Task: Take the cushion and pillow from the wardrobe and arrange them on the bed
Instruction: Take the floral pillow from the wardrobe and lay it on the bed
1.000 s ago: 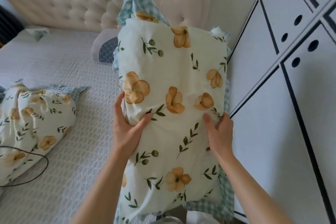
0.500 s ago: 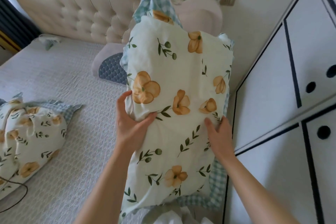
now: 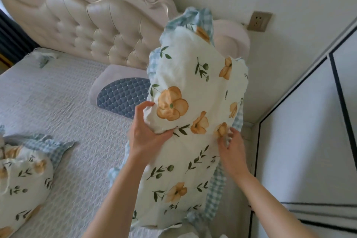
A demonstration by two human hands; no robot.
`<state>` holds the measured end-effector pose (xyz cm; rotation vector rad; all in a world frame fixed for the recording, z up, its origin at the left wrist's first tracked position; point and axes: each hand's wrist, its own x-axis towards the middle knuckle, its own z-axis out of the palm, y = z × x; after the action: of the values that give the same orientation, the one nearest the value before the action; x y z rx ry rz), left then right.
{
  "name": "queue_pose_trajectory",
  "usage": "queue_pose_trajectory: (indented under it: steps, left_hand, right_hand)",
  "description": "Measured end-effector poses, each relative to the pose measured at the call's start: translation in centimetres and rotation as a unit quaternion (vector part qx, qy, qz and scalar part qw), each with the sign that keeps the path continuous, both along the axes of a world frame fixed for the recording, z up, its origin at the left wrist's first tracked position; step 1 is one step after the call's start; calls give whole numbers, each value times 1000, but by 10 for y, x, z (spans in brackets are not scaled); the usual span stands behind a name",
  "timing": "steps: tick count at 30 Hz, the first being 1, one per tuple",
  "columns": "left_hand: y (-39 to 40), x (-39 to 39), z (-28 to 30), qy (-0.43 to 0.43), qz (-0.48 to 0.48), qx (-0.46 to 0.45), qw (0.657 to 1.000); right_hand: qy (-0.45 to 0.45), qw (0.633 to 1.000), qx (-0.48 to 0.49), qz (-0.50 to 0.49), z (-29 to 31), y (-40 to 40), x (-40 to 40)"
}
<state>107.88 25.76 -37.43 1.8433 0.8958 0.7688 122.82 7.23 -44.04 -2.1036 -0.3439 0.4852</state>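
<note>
Two hands on the pillow, halfway to the headboard.

My left hand [image 3: 148, 137] clasps the pillow's [image 3: 193, 121] left edge, fingers wrapped round the cloth; my right hand [image 3: 232, 150] pinches its right side. I hold it upright above the bed [image 3: 58, 102], near the wardrobe [image 3: 301, 141]. One matching cushion [image 3: 21, 177] already lies on the bed at lower left. Left to do, I'd judge: lay this one down by the headboard [image 3: 92, 25] and straighten both.

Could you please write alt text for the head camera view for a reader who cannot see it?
Both hands, left hand and right hand, hold a floral pillow upright above the bed, near the tufted headboard.
</note>
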Motion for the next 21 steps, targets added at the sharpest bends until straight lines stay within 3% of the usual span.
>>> queue_pose_trajectory:
  steps: [5, 9, 14, 21]
  left_hand:
    - [46, 41, -16, 94, -54, 72, 992]
    - [78, 58, -28, 168, -114, 110, 973]
    - [121, 71, -41, 235, -200, 117, 944]
    - [180, 110, -47, 323, -277, 117, 897]
  right_hand:
    - [-206, 976, 36, 59, 49, 64, 53]
    - [-387, 897, -34, 209, 73, 114, 81]
    - [-386, 820, -185, 381, 47, 150, 106]
    - [-352, 806, -251, 405, 6, 178, 138]
